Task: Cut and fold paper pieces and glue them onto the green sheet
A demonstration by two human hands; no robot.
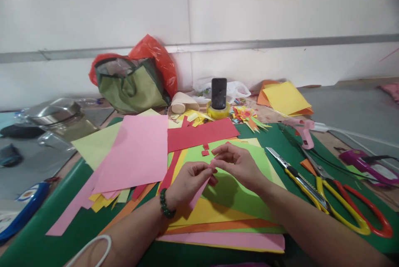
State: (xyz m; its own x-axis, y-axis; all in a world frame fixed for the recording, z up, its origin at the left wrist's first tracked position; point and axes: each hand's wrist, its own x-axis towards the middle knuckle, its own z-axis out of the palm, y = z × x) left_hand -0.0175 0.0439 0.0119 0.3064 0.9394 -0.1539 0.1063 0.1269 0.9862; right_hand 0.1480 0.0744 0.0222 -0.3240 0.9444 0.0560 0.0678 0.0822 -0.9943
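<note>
A narrow pink paper strip hangs down from my left hand, whose thumb and fingers pinch it near its upper end. My right hand meets the left at that end, thumb and fingertips closed on the strip's tip. Both hands are above a bright green paper sheet on a stack of coloured sheets. Small red paper squares lie just beyond my fingertips. Behind them is a wide red paper piece. To the left, a large pink sheet rests over other paper.
On the right lie a utility knife, scissors and a pink glue gun with its cord. At the back stand a phone, a paper flower and a green bag. A glass jar is at left.
</note>
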